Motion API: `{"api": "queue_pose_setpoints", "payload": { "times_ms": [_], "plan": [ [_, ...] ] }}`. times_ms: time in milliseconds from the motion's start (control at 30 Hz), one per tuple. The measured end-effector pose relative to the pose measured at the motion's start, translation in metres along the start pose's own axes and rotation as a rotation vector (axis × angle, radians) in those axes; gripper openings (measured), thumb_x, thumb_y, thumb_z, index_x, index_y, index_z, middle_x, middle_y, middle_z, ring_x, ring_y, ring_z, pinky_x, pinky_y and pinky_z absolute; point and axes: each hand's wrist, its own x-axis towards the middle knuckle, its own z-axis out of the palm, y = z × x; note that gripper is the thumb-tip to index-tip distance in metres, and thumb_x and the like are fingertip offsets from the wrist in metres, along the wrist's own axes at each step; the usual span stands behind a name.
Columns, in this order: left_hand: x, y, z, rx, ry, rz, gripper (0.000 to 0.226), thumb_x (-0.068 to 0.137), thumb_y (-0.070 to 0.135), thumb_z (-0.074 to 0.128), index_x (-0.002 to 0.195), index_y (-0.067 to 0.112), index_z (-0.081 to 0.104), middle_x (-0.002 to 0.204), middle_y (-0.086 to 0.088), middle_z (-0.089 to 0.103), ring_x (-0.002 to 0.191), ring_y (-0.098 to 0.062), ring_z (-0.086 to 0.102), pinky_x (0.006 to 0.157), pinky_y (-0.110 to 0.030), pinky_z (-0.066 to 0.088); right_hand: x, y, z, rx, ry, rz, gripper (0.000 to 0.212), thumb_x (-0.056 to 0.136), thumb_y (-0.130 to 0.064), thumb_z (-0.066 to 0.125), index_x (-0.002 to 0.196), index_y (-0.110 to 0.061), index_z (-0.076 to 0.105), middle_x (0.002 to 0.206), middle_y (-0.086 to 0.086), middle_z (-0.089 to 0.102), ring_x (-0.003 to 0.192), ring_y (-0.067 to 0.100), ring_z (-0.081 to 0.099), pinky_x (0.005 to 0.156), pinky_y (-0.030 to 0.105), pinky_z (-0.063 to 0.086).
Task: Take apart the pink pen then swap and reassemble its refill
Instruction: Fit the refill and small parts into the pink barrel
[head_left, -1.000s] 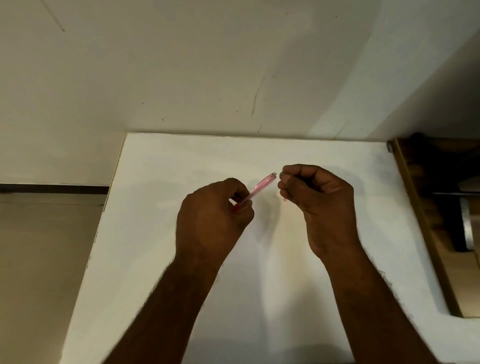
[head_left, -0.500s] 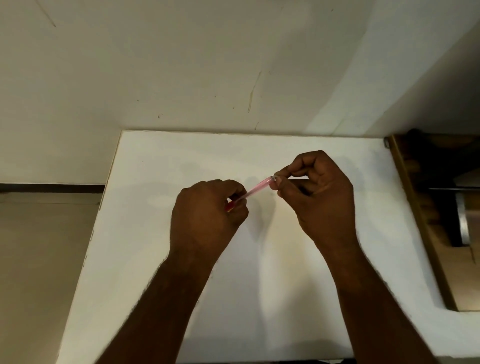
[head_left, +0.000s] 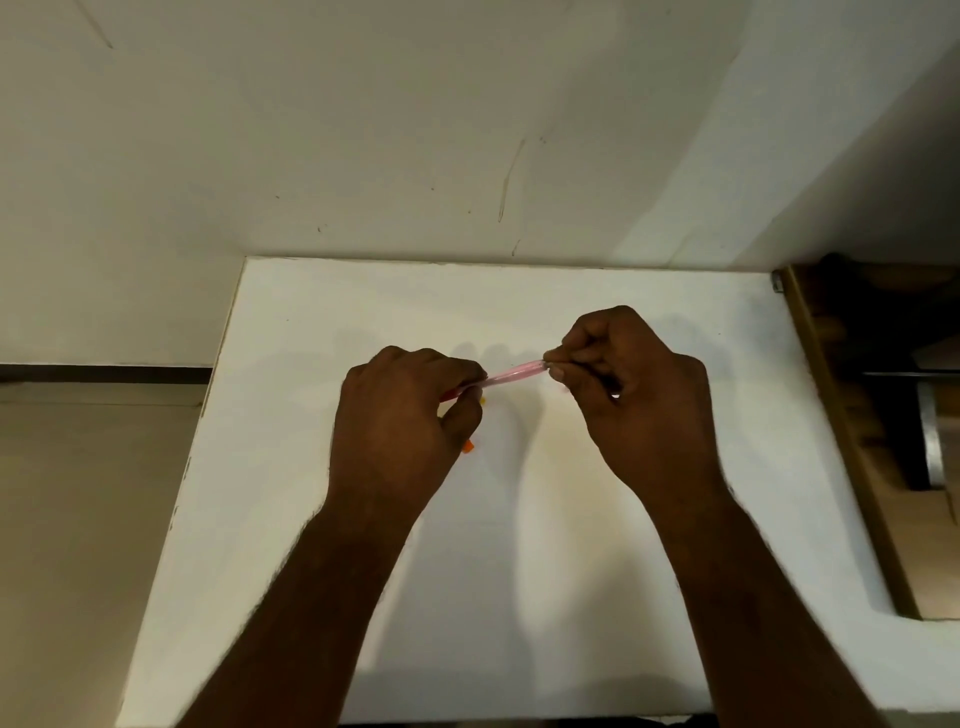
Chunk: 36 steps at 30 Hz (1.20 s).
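A translucent pink pen (head_left: 514, 374) is held nearly level above the white table (head_left: 519, 571), between both hands. My left hand (head_left: 405, 431) is closed around its left, redder end, which the fingers mostly hide. My right hand (head_left: 634, 395) pinches the right tip of the pen between thumb and fingers. A small orange piece (head_left: 468, 446) and a yellowish bit (head_left: 482, 400) peek out beside my left hand; I cannot tell whether they lie on the table or sit in the hand.
The table backs onto a pale wall (head_left: 467, 130). Its left edge drops to a beige floor (head_left: 78, 519). A wooden frame with dark items (head_left: 883, 415) borders the table's right side.
My right hand has moved in and closed on the pen's right tip, where a gap stood before. The pen has tipped from slanted to nearly level.
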Motion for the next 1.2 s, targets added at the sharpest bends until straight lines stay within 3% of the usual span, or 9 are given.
{"api": "queue_pose_setpoints", "payload": {
  "times_ms": [100, 200, 300, 400, 600, 700, 833, 967, 1200],
  "plan": [
    [0.0, 0.001, 0.0, -0.046, 0.007, -0.014, 0.016, 0.087, 0.029, 0.065, 0.096, 0.028, 0.078, 0.08, 0.009, 0.075, 0.077, -0.019, 0.063, 0.074, -0.041, 0.052, 0.002, 0.007, -0.002, 0.143, 0.084, 0.116, 0.027, 0.091, -0.008, 0.072, 0.107, -0.028, 0.063, 0.096, -0.018, 0.079, 0.092, -0.006, 0.073, 0.081, 0.012, 0.054],
    [0.0, 0.003, 0.002, -0.065, 0.002, -0.027, 0.016, 0.085, 0.03, 0.064, 0.094, 0.029, 0.078, 0.079, 0.009, 0.075, 0.077, -0.018, 0.064, 0.073, -0.04, 0.052, 0.002, 0.017, -0.005, 0.006, 0.186, 0.233, 0.021, 0.091, -0.017, 0.073, 0.107, -0.029, 0.067, 0.095, -0.017, 0.076, 0.084, -0.005, 0.072, 0.084, 0.025, 0.059],
    [-0.001, 0.004, 0.002, -0.08, 0.007, -0.041, 0.017, 0.084, 0.03, 0.064, 0.093, 0.03, 0.078, 0.08, 0.009, 0.075, 0.078, -0.018, 0.064, 0.073, -0.04, 0.053, -0.001, 0.023, 0.0, -0.171, 0.03, 0.363, 0.023, 0.085, -0.034, 0.081, 0.106, -0.03, 0.071, 0.099, -0.013, 0.074, 0.077, -0.004, 0.067, 0.081, 0.031, 0.056],
    [0.0, 0.004, 0.003, -0.086, 0.001, -0.051, 0.017, 0.084, 0.032, 0.063, 0.093, 0.03, 0.078, 0.08, 0.009, 0.075, 0.078, -0.017, 0.064, 0.073, -0.04, 0.052, -0.004, 0.025, 0.009, -0.269, -0.124, 0.408, 0.027, 0.083, -0.038, 0.081, 0.107, -0.026, 0.074, 0.106, -0.005, 0.072, 0.085, 0.012, 0.069, 0.077, 0.026, 0.046],
    [-0.001, 0.004, 0.004, -0.09, -0.012, -0.066, 0.016, 0.083, 0.033, 0.063, 0.092, 0.032, 0.077, 0.078, 0.01, 0.074, 0.078, -0.016, 0.064, 0.074, -0.04, 0.052, -0.005, 0.027, 0.015, -0.295, -0.092, 0.365, 0.003, 0.088, -0.028, 0.077, 0.09, -0.026, 0.076, 0.09, -0.005, 0.074, 0.081, 0.016, 0.07, 0.076, 0.031, 0.053],
    [0.0, 0.004, 0.003, -0.103, -0.015, -0.075, 0.016, 0.083, 0.033, 0.063, 0.091, 0.032, 0.077, 0.077, 0.009, 0.074, 0.078, -0.016, 0.064, 0.073, -0.04, 0.052, -0.002, 0.026, 0.013, -0.003, 0.004, 0.459, 0.005, 0.087, -0.021, 0.078, 0.088, -0.026, 0.078, 0.086, -0.008, 0.078, 0.081, 0.012, 0.073, 0.082, 0.033, 0.059],
    [0.0, 0.004, 0.002, -0.108, -0.015, -0.073, 0.018, 0.082, 0.034, 0.062, 0.091, 0.032, 0.077, 0.078, 0.01, 0.075, 0.075, -0.012, 0.065, 0.072, -0.037, 0.053, 0.004, 0.012, 0.004, 0.64, 0.111, 0.594, 0.015, 0.085, -0.003, 0.078, 0.094, -0.014, 0.075, 0.085, 0.01, 0.08, 0.08, 0.026, 0.078, 0.072, 0.031, 0.062],
    [0.0, 0.004, 0.003, -0.109, -0.017, -0.073, 0.019, 0.082, 0.035, 0.061, 0.092, 0.031, 0.077, 0.078, 0.009, 0.074, 0.074, -0.012, 0.065, 0.072, -0.038, 0.053, 0.006, 0.003, 0.001, 0.789, 0.094, 0.604, 0.01, 0.086, -0.003, 0.077, 0.095, -0.007, 0.074, 0.089, 0.014, 0.08, 0.079, 0.024, 0.078, 0.073, 0.028, 0.061],
    [0.0, 0.006, 0.004, -0.105, -0.017, -0.072, 0.019, 0.082, 0.034, 0.06, 0.091, 0.03, 0.077, 0.078, 0.008, 0.075, 0.075, -0.015, 0.066, 0.071, -0.04, 0.054, 0.006, -0.002, 0.0, 0.838, 0.069, 0.591, 0.01, 0.087, -0.002, 0.076, 0.096, -0.006, 0.074, 0.091, 0.015, 0.08, 0.08, 0.024, 0.078, 0.073, 0.028, 0.06]
  ]
}}
